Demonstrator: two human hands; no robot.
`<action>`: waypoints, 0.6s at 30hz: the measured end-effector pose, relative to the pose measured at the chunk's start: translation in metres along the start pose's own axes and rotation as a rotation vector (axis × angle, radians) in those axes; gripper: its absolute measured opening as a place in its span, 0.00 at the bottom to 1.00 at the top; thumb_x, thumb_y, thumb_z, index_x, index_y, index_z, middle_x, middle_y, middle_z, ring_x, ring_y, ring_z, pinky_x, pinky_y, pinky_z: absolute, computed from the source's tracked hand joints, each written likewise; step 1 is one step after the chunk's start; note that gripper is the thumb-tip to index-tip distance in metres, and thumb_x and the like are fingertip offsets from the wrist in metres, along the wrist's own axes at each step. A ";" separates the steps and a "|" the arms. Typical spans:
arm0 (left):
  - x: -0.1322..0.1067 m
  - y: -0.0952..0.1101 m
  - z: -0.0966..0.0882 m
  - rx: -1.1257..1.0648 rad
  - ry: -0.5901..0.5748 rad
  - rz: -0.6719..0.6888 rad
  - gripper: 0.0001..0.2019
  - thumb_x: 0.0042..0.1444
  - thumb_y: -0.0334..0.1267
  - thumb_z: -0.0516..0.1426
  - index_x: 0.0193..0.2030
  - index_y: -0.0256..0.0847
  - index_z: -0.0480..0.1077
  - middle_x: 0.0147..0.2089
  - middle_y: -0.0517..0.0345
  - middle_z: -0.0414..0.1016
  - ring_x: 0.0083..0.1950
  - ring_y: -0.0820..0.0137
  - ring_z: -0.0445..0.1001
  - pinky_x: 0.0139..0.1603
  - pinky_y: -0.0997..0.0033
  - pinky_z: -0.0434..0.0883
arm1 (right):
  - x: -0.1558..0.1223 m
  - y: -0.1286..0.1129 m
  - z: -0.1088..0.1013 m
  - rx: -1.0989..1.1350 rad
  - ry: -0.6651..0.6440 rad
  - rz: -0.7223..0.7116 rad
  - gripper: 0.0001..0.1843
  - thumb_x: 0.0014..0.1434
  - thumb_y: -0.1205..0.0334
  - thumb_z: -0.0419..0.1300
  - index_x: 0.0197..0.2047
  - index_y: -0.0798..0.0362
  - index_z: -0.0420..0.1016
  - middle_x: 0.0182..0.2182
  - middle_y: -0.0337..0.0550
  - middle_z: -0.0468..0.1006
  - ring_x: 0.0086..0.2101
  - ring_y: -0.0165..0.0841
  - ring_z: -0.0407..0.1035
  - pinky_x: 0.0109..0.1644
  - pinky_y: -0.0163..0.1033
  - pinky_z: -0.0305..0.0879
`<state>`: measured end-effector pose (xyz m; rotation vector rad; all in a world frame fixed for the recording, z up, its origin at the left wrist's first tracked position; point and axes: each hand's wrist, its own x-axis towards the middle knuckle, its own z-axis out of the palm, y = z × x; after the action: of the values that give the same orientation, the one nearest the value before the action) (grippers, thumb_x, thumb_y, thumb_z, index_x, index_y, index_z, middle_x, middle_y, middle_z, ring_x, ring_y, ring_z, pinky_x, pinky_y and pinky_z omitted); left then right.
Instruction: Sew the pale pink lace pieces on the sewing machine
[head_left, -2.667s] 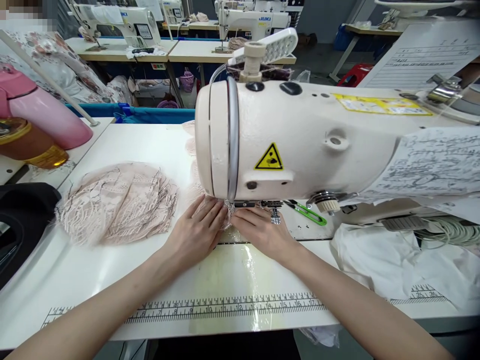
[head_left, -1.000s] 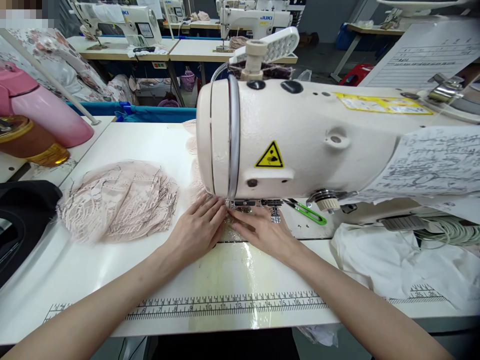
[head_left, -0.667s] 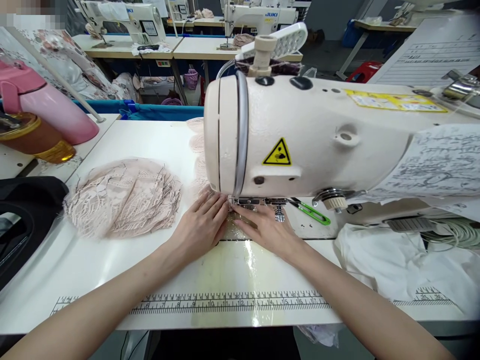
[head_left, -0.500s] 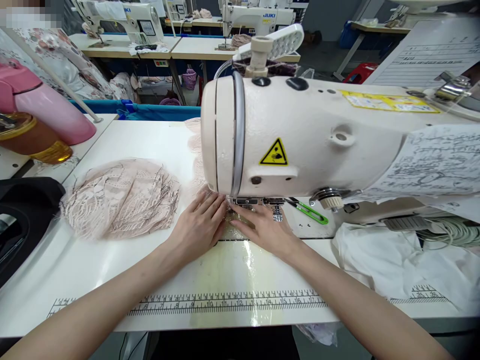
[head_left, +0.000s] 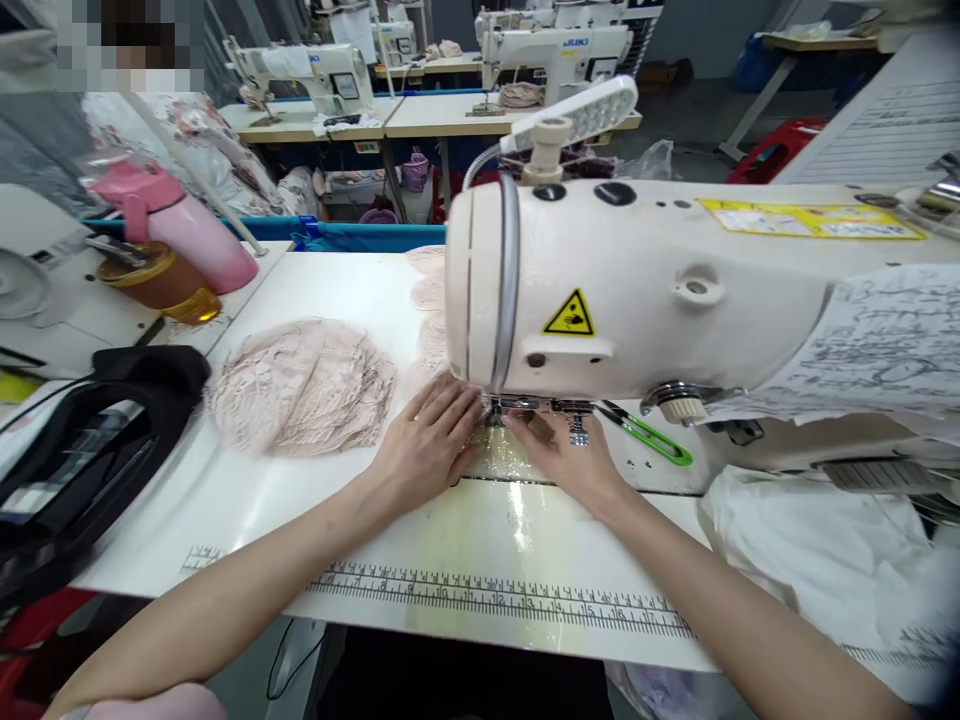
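Observation:
A cream sewing machine [head_left: 637,290] fills the middle and right of the table. Both my hands rest at its needle area. My left hand [head_left: 431,445] lies flat with fingers stretched out, pressing pale pink lace fabric [head_left: 431,310] that runs back under the machine head. My right hand [head_left: 559,455] lies just right of the presser foot [head_left: 499,412], fingers extended on the fabric at the needle plate. The needle itself is hidden by the machine head.
A pile of pink lace pieces [head_left: 304,385] lies to the left. Green thread snips [head_left: 652,440] sit under the machine arm. White cloth [head_left: 810,555] at the right, a black bag [head_left: 97,440] and pink bottle [head_left: 187,230] at the left. A printed ruler [head_left: 495,595] runs along the table's front edge.
My hands have stayed at the presser foot, shifting slightly forward with the lace. The view has swung left, showing more of the black bag and the side table.

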<state>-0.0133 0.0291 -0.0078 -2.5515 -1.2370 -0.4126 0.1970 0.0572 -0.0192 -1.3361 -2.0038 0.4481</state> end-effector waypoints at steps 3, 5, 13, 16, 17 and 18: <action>0.000 -0.011 -0.017 0.056 0.004 -0.095 0.19 0.68 0.44 0.50 0.61 0.39 0.67 0.63 0.52 0.69 0.66 0.59 0.65 0.68 0.51 0.62 | 0.002 0.000 -0.002 0.028 0.023 -0.038 0.15 0.63 0.48 0.55 0.35 0.47 0.77 0.30 0.42 0.79 0.35 0.38 0.74 0.41 0.44 0.70; -0.005 -0.031 -0.029 0.128 0.020 -0.267 0.18 0.69 0.40 0.49 0.62 0.38 0.65 0.64 0.50 0.68 0.67 0.59 0.64 0.67 0.52 0.64 | 0.002 0.001 -0.001 0.044 0.022 -0.058 0.15 0.63 0.47 0.55 0.35 0.47 0.77 0.28 0.41 0.78 0.35 0.39 0.74 0.43 0.46 0.69; -0.067 -0.106 -0.058 0.249 0.129 -0.721 0.24 0.65 0.51 0.51 0.56 0.32 0.68 0.53 0.44 0.77 0.54 0.53 0.75 0.49 0.56 0.77 | 0.000 0.004 0.002 0.019 0.012 -0.075 0.15 0.62 0.46 0.55 0.37 0.46 0.78 0.28 0.41 0.79 0.38 0.40 0.74 0.41 0.46 0.69; -0.076 -0.105 -0.068 0.203 0.193 -0.759 0.22 0.68 0.50 0.46 0.46 0.36 0.74 0.47 0.54 0.79 0.55 0.58 0.74 0.53 0.60 0.75 | -0.001 0.006 0.003 0.011 0.000 -0.081 0.15 0.63 0.47 0.55 0.36 0.46 0.78 0.26 0.39 0.79 0.37 0.40 0.74 0.39 0.44 0.68; -0.076 -0.102 -0.072 0.175 0.211 -0.758 0.22 0.69 0.48 0.44 0.44 0.37 0.75 0.46 0.55 0.79 0.55 0.59 0.75 0.53 0.60 0.75 | -0.001 0.007 0.004 0.012 -0.002 -0.088 0.15 0.63 0.47 0.54 0.37 0.45 0.78 0.27 0.39 0.79 0.37 0.40 0.74 0.39 0.44 0.68; -0.074 -0.097 -0.076 0.142 0.225 -0.748 0.21 0.69 0.47 0.43 0.44 0.39 0.75 0.46 0.57 0.79 0.54 0.61 0.75 0.53 0.60 0.75 | -0.001 0.008 0.004 0.015 -0.003 -0.095 0.15 0.64 0.48 0.54 0.37 0.45 0.78 0.28 0.39 0.80 0.37 0.40 0.75 0.39 0.44 0.67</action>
<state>-0.1440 0.0065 0.0462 -1.7843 -2.0050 -0.7012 0.1996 0.0596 -0.0277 -1.2257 -2.0521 0.4204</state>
